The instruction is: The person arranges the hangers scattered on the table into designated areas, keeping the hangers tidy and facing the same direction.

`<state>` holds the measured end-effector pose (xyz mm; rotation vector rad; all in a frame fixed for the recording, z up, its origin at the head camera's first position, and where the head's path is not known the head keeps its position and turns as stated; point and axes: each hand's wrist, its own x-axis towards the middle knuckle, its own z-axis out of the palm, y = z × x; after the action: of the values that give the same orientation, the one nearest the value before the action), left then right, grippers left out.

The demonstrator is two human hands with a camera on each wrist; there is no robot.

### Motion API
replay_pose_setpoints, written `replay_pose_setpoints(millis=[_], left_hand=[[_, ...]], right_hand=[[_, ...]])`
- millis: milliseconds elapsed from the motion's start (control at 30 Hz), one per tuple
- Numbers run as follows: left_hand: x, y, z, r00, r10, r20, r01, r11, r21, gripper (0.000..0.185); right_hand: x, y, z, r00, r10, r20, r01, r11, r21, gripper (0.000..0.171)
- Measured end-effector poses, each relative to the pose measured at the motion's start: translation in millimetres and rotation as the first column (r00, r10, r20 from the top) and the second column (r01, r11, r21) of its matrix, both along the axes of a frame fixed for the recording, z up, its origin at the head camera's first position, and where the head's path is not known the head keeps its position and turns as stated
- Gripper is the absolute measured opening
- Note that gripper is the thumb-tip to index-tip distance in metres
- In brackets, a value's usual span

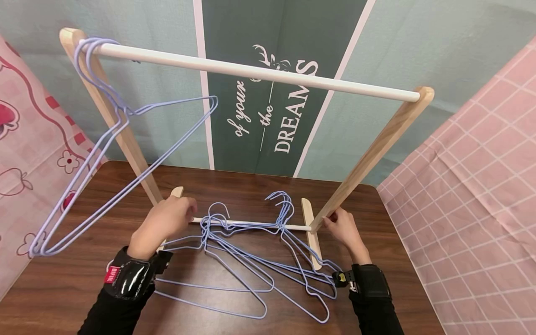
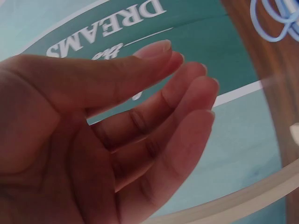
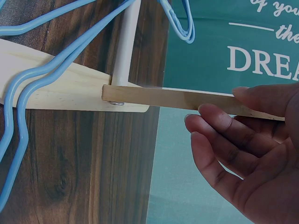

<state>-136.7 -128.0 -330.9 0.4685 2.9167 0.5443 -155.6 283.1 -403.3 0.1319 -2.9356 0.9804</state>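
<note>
Bracing the rack [image 1: 372,153]: right hand [image 1: 343,228] rests at the base of the right post, lower right of centre, thumb on the wood, fingers loosely extended. Left hand [image 1: 165,221] is relaxed, holding nothing. Loose hangers [image 1: 251,260] lie between the hands, long axes running toward the lower right, nearer the left hand.

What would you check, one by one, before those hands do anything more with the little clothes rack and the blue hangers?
1. Right hand on the rack's right post: ok, fingers touch it near the base.
2. Left hand holding something: not ok, wrist view shows relaxed, empty fingers.
3. Top rail seated in both posts: ok.
4. Hangers on the rail: ok, hooked at the left end.
5. Hangers on the table untangled: not ok, they overlap across the lower bar.
6. Rack feet flat on the table: cannot tell.
</note>
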Motion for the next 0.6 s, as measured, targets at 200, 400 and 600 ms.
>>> replay_pose_setpoints(millis=[200, 400, 600], left_hand=[[-0.4, 4.5, -21.1, 0.999, -0.038, 0.006, 0.038, 0.999, -0.002, 0.010], [0.7, 8.0, -37.1, 0.998, -0.052, 0.023, 0.052, 0.998, -0.018, 0.006], [1.3, 6.5, -53.2, 0.997, -0.024, 0.074, 0.029, 0.998, -0.059, 0.014]], right_hand=[[1.2, 1.0, 0.0, 1.000, 0.006, 0.007, -0.006, 1.000, -0.005, 0.017], [1.6, 1.1, -0.6, 1.000, 0.004, 0.000, -0.004, 1.000, 0.001, 0.018], [1.4, 1.1, -1.3, 1.000, 0.008, 0.002, -0.008, 1.000, -0.011, 0.018]])
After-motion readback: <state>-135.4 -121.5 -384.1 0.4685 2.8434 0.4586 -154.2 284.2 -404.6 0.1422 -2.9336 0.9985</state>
